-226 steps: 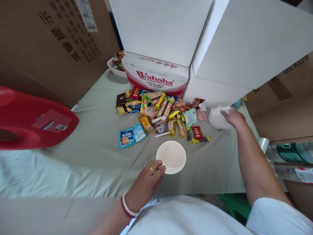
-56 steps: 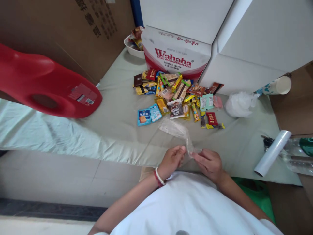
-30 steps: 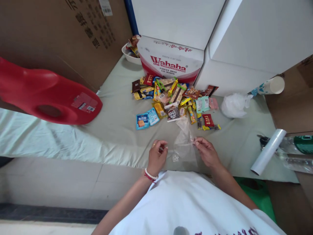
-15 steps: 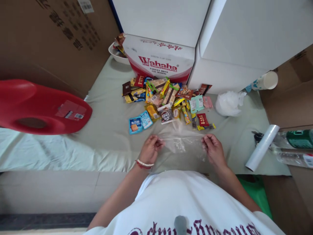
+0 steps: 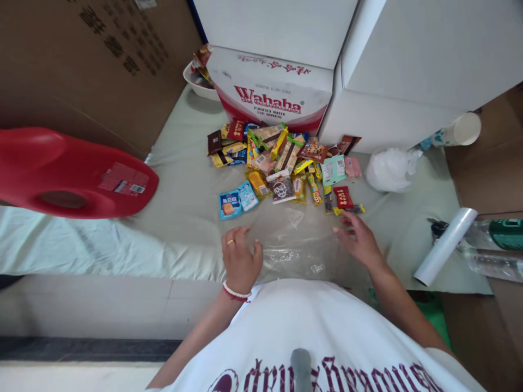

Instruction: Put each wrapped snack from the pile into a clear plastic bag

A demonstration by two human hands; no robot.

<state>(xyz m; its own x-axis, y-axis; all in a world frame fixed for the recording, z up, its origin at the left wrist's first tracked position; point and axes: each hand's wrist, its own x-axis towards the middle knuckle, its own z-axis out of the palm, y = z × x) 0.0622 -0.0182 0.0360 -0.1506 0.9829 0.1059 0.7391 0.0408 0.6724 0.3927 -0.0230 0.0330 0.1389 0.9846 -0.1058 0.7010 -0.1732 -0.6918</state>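
Observation:
A clear plastic bag point(image 5: 292, 239) lies flat on the cloth between my hands. At its left edge rests my left hand point(image 5: 243, 258), fingers apart and holding nothing. My right hand point(image 5: 357, 239) hovers by the bag's right side, thumb and fingers spread, with nothing in it. Beyond the bag is a pile of small wrapped snacks point(image 5: 286, 155). Closest to my left hand are two blue snack packets point(image 5: 237, 200). A small red packet point(image 5: 342, 197) and a yellow-ended wrapped stick point(image 5: 356, 209) lie just past my right hand.
A Wahaha carton point(image 5: 269, 92) stands behind the snacks, beside a white bowl point(image 5: 202, 84). At left lies a red plastic jug point(image 5: 73, 177). On the right are a white plastic bundle point(image 5: 392, 170), a paper cup point(image 5: 460, 129), a plastic roll point(image 5: 445, 247) and bottles point(image 5: 496, 264).
Both hands have let go of the bag's edge, which they were stretching between them. The bag now lies spread on the cloth, and my fingers have opened.

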